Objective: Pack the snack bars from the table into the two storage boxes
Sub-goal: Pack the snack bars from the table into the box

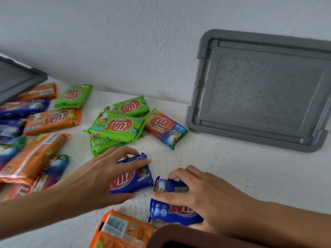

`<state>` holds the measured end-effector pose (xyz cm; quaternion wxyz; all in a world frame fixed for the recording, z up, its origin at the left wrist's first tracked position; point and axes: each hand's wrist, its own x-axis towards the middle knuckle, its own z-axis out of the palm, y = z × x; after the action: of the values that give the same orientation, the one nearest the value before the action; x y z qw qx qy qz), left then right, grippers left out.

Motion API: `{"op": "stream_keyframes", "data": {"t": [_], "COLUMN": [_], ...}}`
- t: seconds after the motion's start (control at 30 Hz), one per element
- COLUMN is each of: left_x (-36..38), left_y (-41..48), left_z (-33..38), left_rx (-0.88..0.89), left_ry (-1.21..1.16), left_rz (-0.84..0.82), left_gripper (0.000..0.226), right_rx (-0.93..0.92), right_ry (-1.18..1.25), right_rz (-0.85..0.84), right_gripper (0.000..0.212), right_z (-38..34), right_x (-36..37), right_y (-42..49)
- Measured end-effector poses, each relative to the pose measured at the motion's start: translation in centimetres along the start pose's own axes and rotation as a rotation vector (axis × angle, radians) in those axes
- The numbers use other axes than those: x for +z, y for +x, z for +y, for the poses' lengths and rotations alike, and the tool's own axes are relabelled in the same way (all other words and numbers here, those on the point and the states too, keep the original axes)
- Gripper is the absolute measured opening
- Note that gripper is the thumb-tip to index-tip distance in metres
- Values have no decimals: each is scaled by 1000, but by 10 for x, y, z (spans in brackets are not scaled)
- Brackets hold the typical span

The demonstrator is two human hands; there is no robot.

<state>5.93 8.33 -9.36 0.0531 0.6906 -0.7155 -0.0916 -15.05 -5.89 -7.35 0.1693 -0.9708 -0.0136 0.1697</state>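
My left hand (100, 176) grips a blue snack bar (136, 181) lying on the white table, fingers over its far edge and thumb under its near edge. My right hand (197, 192) grips a second blue snack bar (170, 210) just to the right, close to the table's front. Behind them lie several green bars (116, 127) and a multicoloured bar (165, 127). Orange and blue bars (52, 119) are piled at the left. An orange bar (121, 230) lies at the front edge. The brown rim of a storage box (179, 237) shows at the bottom.
A grey box lid (259, 90) leans against the white wall at the back right. Another dark grey lid (16, 77) juts in at the far left above the pile. Bare white table (250, 176) lies to the right of my hands.
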Motion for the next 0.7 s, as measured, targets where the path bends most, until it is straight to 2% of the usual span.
{"op": "stream_keyframes", "data": {"t": [0.1, 0.23, 0.33, 0.43, 0.57, 0.7], "left_x": [-1, -6, -1, 3, -1, -9], "left_y": [0, 1, 1, 4, 9, 12], "left_z": [-1, 1, -2, -3, -2, -1], "left_rx": [-6, -39, 8, 19, -1, -7], "left_ry": [20, 44, -7, 72, 153, 103], "left_rz": [-1, -41, 5, 38, -27, -78], "left_gripper": [74, 66, 64, 64, 68, 62], "right_rx": [23, 50, 108, 100, 88, 106], "right_ry": [5, -65, -92, -104, -88, 40], "right_rz": [4, 127, 157, 193, 201, 57], "right_gripper": [65, 64, 68, 72, 68, 70], "right_z": [-2, 1, 3, 5, 4, 2], "right_x": [-1, 9, 13, 15, 7, -3], "right_y": [0, 0, -2, 0, 2, 2]}}
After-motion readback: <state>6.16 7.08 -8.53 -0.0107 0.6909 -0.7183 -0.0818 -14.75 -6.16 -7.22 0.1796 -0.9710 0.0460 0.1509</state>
